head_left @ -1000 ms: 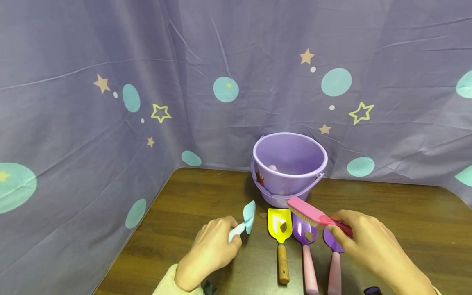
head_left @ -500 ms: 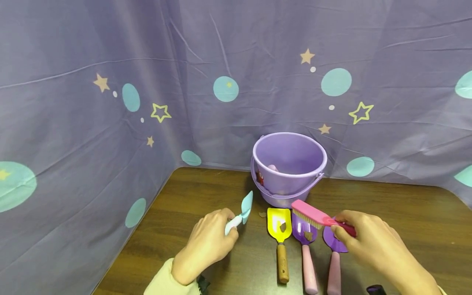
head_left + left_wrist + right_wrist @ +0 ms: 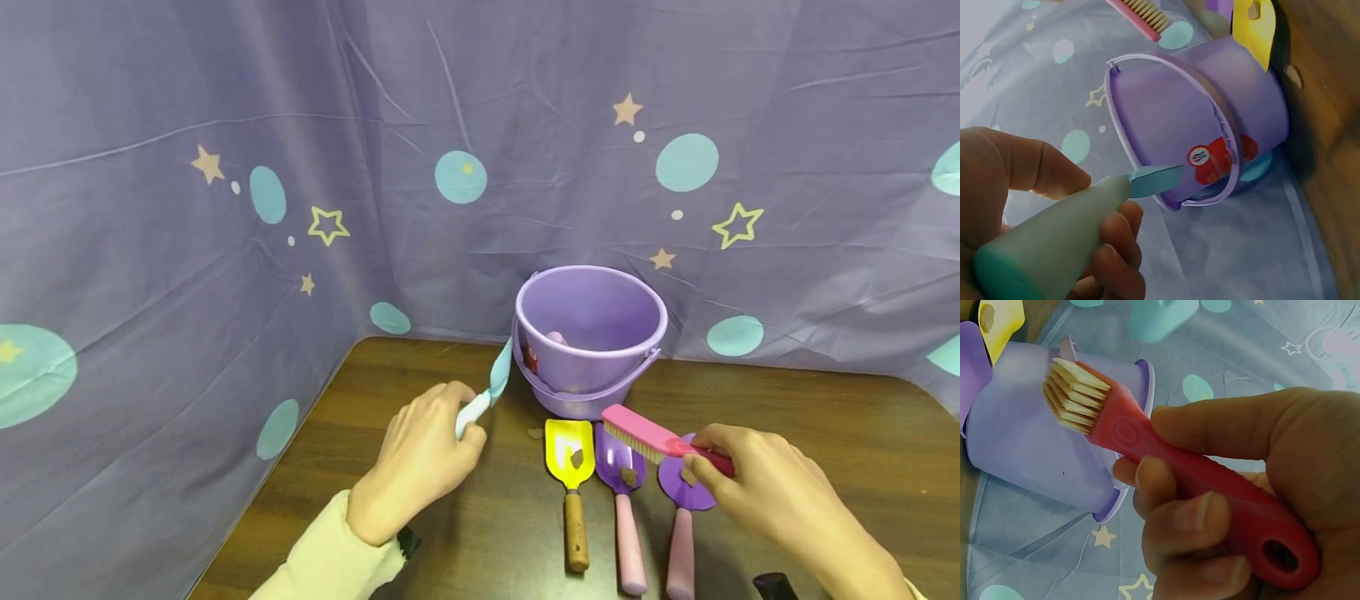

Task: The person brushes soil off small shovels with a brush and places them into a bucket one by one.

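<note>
Currently, left grip (image 3: 423, 458): thumb and fingers curled snugly round the pale handle of the light-blue toy trowel (image 3: 501, 371).
Trowel: off the bench (image 3: 817, 417), blade tipped up by the left side of the purple bucket (image 3: 581, 371); can't tell if touching.
Right grip (image 3: 765, 479): thumb and fingers wrapped round the red handle of the pink brush (image 3: 645, 431).
Brush: bristles down; in the head view its head overlaps the middle purple scoop (image 3: 625, 512). Contact: can't tell.
Bucket: upright at the back, bail hung at the front, red sticker (image 3: 1213, 159) on the wall, small pale-pink item (image 3: 556, 337) inside, mostly hidden.
Scoops: row of three in front of the bucket, handles toward the person. Yellow scoop (image 3: 573, 510) at left, right purple scoop (image 3: 682, 533) at the other end.
Brown fragments (image 3: 577, 457): one per scoop blade, another on the bench just left of the yellow one.
Backdrop: purple curtain (image 3: 525, 108), stars and teal ovals.
</note>
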`<act>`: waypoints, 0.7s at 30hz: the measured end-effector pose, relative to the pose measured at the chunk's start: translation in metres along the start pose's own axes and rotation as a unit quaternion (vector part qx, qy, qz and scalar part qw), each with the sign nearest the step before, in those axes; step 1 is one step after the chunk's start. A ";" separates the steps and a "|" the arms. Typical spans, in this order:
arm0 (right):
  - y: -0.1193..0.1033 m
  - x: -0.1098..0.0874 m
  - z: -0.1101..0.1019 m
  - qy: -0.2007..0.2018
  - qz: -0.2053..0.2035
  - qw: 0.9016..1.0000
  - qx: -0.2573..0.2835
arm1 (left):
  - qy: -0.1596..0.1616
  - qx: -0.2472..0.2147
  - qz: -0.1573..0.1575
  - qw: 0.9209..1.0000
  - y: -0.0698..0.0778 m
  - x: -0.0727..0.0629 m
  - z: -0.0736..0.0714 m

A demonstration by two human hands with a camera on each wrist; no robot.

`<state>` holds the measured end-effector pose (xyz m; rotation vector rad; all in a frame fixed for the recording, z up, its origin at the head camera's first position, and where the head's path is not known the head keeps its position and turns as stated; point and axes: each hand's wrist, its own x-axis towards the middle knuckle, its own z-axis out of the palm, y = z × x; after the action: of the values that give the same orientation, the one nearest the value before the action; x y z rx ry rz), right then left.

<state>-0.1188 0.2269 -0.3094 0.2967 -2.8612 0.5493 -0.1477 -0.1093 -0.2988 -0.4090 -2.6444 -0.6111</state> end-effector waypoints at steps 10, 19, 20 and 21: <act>0.001 0.001 0.000 -0.005 -0.002 1.000 -0.001 | 0.042 0.016 0.042 0.998 0.019 0.031 -0.006; 0.002 -0.001 0.001 -0.008 -0.003 1.000 -0.005 | 0.016 0.044 0.097 0.994 0.046 0.064 -0.001; 0.002 -0.001 0.001 -0.007 -0.002 1.000 -0.007 | 0.013 0.048 0.104 0.993 0.049 0.068 0.000; 0.003 -0.001 0.000 -0.007 -0.002 1.000 -0.007 | 0.010 0.054 0.110 0.992 0.051 0.073 0.000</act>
<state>-0.1187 0.2294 -0.3110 0.3048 -2.8759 0.5295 -0.1931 -0.0512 -0.2493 -0.6461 -2.5533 -0.3984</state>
